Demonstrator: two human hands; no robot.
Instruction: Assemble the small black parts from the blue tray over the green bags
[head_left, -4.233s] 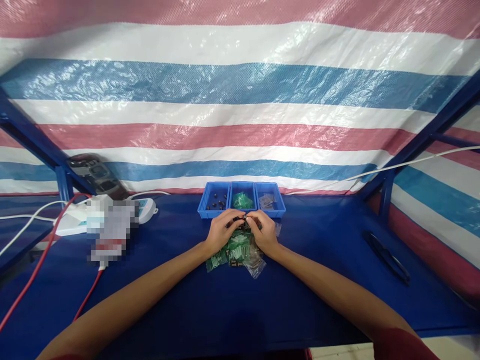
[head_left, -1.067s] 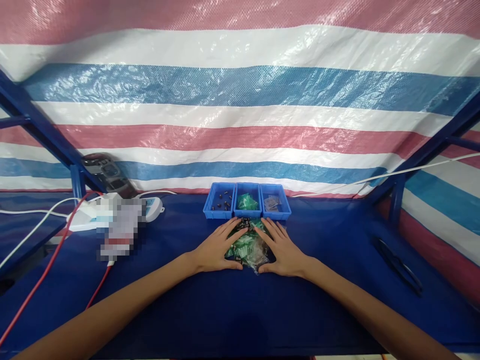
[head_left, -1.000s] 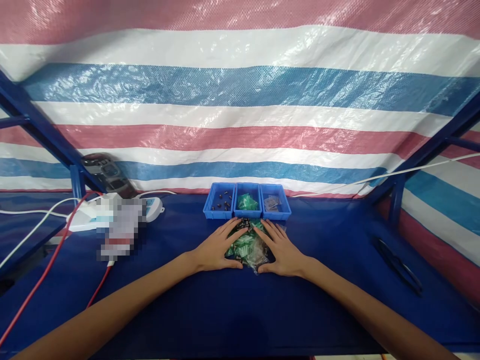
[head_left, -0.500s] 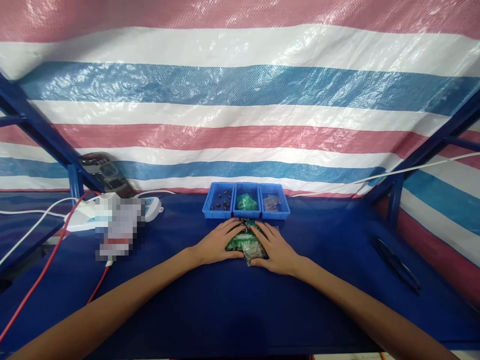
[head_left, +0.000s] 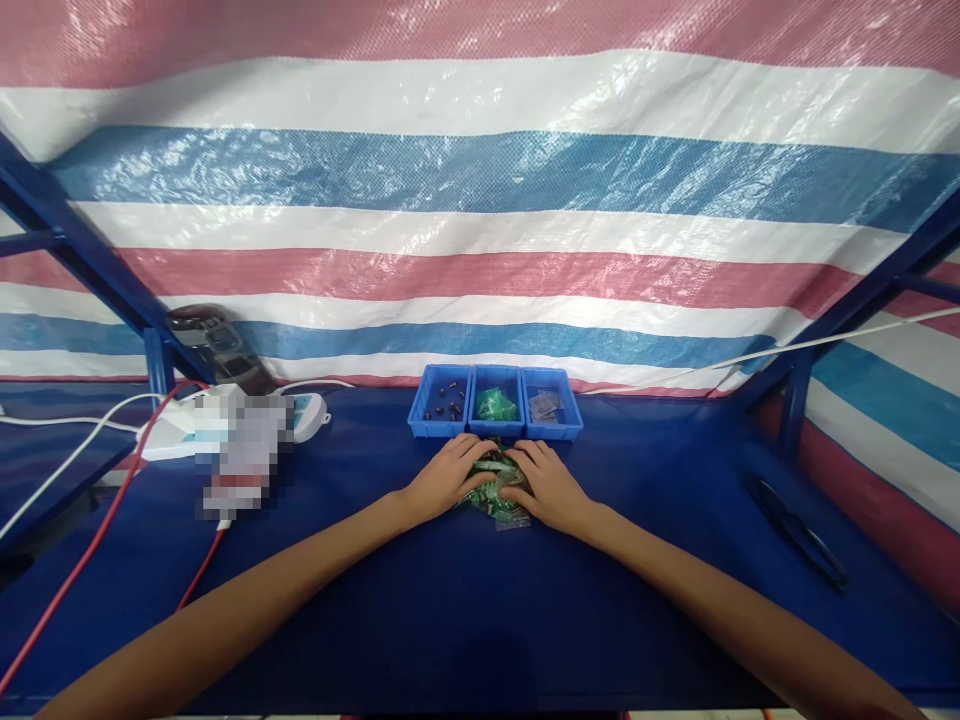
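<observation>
A loose pile of small green and clear plastic pieces (head_left: 495,492) lies on the blue table, in front of three blue trays. My left hand (head_left: 448,478) rests against the pile's left side, fingers spread and thumb over the pieces. From the right, my right hand (head_left: 553,488) curves round the other side with its fingers apart. Both palms face down, and the hands partly cover the pile. Neither one grips a single piece that I can make out. A flat clear piece (head_left: 513,521) sticks out at the pile's near edge.
Small dark metal parts are in the left tray (head_left: 435,429), green pieces in the middle tray (head_left: 495,428), clear ones in the right tray (head_left: 553,432). A white power strip (head_left: 169,443) with cables stands left. Dark glasses (head_left: 799,532) lie right, near blue frame posts.
Both hands have shifted slightly over the pile, and the thumbs have moved away from the near edge onto the pieces. The pile's pieces are rearranged and more spread out.
</observation>
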